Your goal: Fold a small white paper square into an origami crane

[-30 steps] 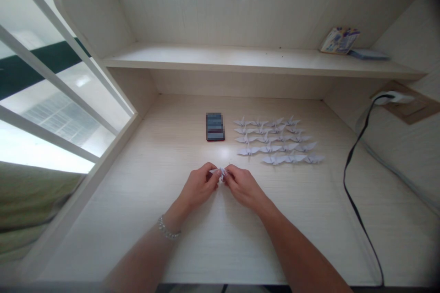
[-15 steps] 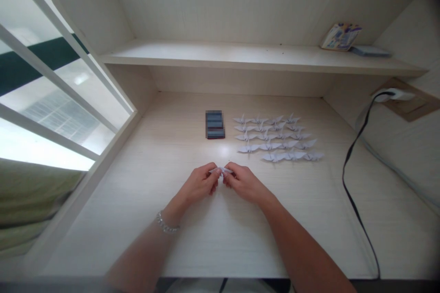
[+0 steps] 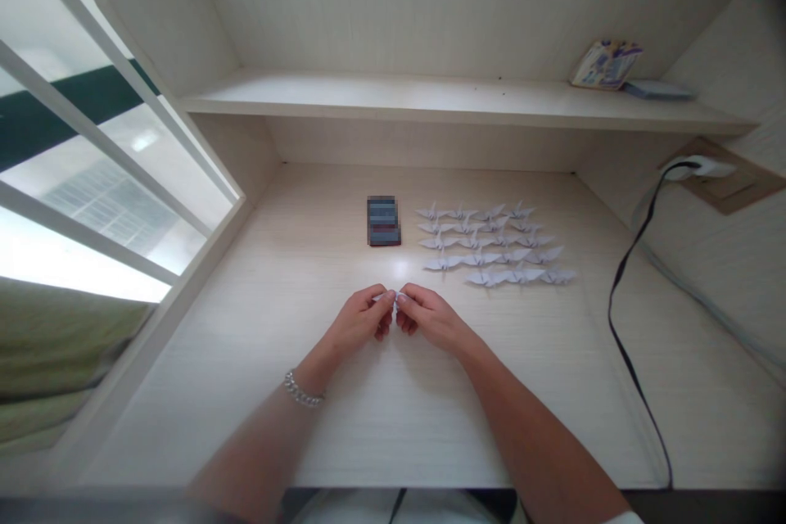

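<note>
Between my two hands is a small folded white paper crane (image 3: 396,300), mostly covered by fingers and thumbs. My left hand (image 3: 367,314) is closed in a pinch on its left side. On the other side my right hand (image 3: 425,313) pinches it as well, and the fingertips of both hands nearly meet. Several finished white paper cranes (image 3: 491,244) lie in rows on the desk, beyond my right hand. A dark rectangular object (image 3: 384,221), blurred out, lies straight ahead of my hands.
The pale wooden desk (image 3: 233,360) has a shelf (image 3: 368,98) along its back. On the shelf a small colourful box (image 3: 607,64) stands beside a flat grey-blue item (image 3: 658,90). A black cable (image 3: 620,278) runs from a wall socket down the right side. White bars line the left.
Both hands have shifted very slightly, with the fingertips drawn closer together over the paper. Less of the white paper shows now. The rows of cranes have stayed put.
</note>
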A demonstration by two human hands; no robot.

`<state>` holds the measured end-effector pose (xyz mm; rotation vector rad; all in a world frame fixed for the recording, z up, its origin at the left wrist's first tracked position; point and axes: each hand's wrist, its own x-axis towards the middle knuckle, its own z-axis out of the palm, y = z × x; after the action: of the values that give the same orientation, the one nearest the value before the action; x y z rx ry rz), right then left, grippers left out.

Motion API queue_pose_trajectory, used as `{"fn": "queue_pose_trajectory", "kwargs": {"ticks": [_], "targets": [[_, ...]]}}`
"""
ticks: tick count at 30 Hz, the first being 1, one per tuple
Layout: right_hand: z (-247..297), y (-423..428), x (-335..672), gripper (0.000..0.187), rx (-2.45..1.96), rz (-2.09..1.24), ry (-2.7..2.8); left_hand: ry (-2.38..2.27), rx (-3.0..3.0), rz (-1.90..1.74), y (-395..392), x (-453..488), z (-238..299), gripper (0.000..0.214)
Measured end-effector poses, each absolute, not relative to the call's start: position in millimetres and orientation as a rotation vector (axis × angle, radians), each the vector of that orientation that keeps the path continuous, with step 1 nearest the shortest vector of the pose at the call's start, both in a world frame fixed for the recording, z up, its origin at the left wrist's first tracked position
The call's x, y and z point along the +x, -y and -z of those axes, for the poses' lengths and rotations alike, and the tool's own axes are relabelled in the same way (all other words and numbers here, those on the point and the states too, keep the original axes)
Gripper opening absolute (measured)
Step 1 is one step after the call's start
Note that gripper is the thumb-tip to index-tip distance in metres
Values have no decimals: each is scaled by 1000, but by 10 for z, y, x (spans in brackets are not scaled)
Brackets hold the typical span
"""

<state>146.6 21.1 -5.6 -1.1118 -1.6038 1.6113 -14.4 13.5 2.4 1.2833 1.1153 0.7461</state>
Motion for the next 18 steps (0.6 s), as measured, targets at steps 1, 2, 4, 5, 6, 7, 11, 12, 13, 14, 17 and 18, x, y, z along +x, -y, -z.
{"fn": "queue_pose_trajectory", "kwargs": {"ticks": [1,2,4,5,6,7,11,12,13,14,17,18], "targets": [[60,-225,1465,31,-1103,-1619,1597,-1109,1255,-752,-148,-139,-28,34],[63,-241,1463,31,-1095,-1632,1585,-1103,1232,-758,-163,-134,-32,34],[61,-280,1455,31,-1085,-1672,1543,-1084,1203,-774,-197,-124,-42,33],[56,-300,1448,31,-1093,-1696,1508,-1074,1196,-789,-215,-116,-46,33],[47,-319,1438,31,-1107,-1715,1462,-1068,1190,-812,-232,-107,-49,32],[35,-336,1427,30,-1120,-1737,1418,-1075,1177,-838,-248,-95,-51,31],[-40,-391,1398,29,-1176,-1793,1318,-1115,1106,-923,-293,-42,-52,29],[-62,-402,1401,29,-1180,-1789,1307,-1116,1098,-930,-303,-34,-54,29],[-84,-415,1409,28,-1169,-1804,1307,-1114,1090,-929,-313,-30,-58,28],[-103,-428,1421,27,-1154,-1810,1303,-1109,1080,-922,-326,-30,-64,29],[-135,-475,1456,27,-1081,-1833,1288,-1041,1019,-858,-375,-43,-84,31],[-133,-490,1463,26,-1055,-1836,1277,-1011,1001,-848,-392,-47,-86,31]]}}
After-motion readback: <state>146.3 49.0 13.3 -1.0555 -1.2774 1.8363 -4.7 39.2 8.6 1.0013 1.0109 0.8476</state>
